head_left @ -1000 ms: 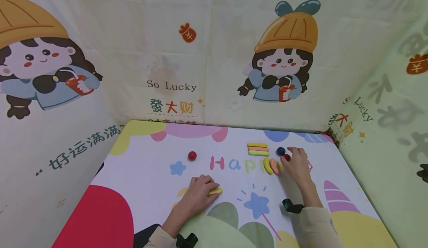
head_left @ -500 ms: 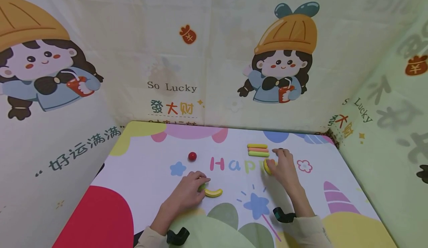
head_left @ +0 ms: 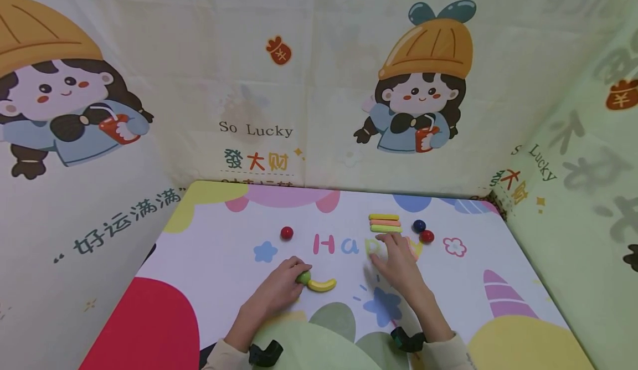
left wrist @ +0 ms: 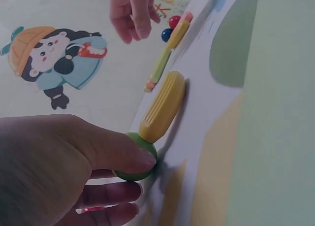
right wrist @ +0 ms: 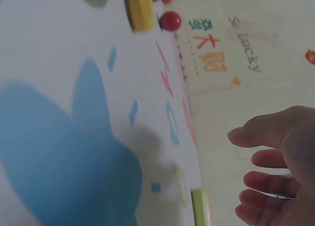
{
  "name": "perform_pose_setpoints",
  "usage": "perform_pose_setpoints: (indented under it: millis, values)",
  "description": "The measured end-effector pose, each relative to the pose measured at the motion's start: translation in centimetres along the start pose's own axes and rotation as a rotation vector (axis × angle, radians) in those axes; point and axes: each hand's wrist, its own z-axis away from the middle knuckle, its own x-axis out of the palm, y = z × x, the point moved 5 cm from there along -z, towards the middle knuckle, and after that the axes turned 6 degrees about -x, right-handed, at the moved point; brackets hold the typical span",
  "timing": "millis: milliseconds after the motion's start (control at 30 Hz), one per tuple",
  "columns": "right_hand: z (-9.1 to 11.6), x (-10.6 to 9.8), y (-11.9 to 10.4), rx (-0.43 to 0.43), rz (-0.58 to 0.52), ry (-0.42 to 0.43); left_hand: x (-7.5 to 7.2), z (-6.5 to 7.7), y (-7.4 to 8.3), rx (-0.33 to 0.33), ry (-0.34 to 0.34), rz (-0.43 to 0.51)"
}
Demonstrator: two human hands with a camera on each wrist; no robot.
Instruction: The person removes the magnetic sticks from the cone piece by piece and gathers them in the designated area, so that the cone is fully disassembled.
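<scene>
My left hand [head_left: 281, 284] pinches a green ball [head_left: 303, 277] low over the table; in the left wrist view its thumb lies across the ball [left wrist: 132, 174]. A small yellow toy banana [head_left: 322, 286] lies directly right of the ball, its end against it in the left wrist view. My right hand [head_left: 399, 262] hovers over the printed letters with fingers spread and nothing in them; the right wrist view shows thumb and fingers apart. Right beside it a pink curved piece [head_left: 413, 248] shows partly, the rest hidden by the hand.
Yellow, pink and green sticks [head_left: 385, 229] lie in a row behind my right hand. To their right sit a dark blue ball [head_left: 419, 226] and a red ball [head_left: 426, 237]. Another red ball [head_left: 286, 233] lies at the back left. Printed cloth walls [head_left: 329, 82] enclose the table.
My right hand has moved left, away from the blue and red balls, uncovering them. The left hand has shifted off the yellow banana, and the green ball now shows in its fingers.
</scene>
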Motion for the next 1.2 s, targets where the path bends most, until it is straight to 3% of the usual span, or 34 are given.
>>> perform_pose_setpoints:
  millis: [233,467,767,1000,1200]
  values:
    - [0.7,1.5,-2.4,-0.076,-0.033,-0.085,0.8,-0.5,0.8,-0.022,-0.025,0.031]
    - [1.6,3.2,-4.1,-0.202,-0.047,-0.162,1.6,-0.7,1.6,0.013,0.004,0.075]
    - [2.4,5.2,-5.5,-0.294,-0.067,-0.299,2.6,-0.5,2.4,0.054,0.046,0.070]
    - [2.8,6.1,-6.2,-0.380,-0.028,-0.316,3.1,-0.5,2.8,0.050,0.043,0.075]
    - [2.9,6.2,-6.4,-0.383,0.013,-0.318,3.3,-0.6,2.8,0.047,0.055,0.067]
